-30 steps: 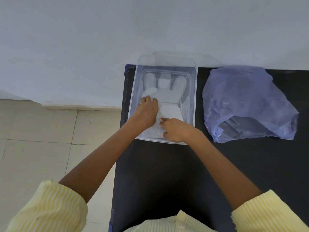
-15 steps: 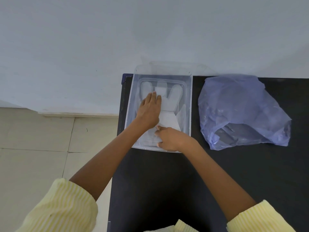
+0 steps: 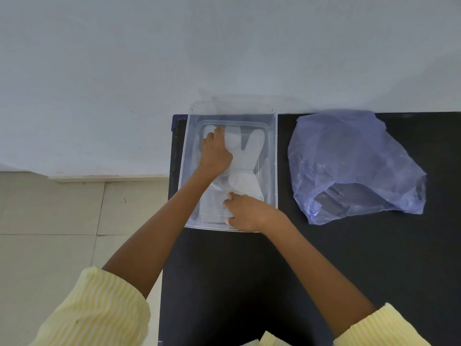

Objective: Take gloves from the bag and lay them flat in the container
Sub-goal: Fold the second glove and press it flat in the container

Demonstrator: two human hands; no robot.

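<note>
Your left hand is down inside the container, palm flat and fingers spread loosely over the far left part of the glove, pressing rather than gripping. Your right hand sits at the near edge with the fingers curled in at the cuff end; it looks like a pinch on the material there, though from this angle I can't tell for sure whether it has hold of it. The glove lies in the container with its fingers pointing toward the wall, two of them showing clear beside your left hand.

This looks like the smoothing step. Anchor the cuff with the right hand and sweep the left outward along the glove fingers, pushing air and wrinkles toward the tips. Light pressure only: this thin material will likely cling to skin and lift when you pull away. So peel your palm off slowly, heel first.

Watch the glove's right edge near the container wall; it seems to ride up there a little.

The blue bag rests well to the right on the black table, mouth toward you, ready for the next reach.
</note>
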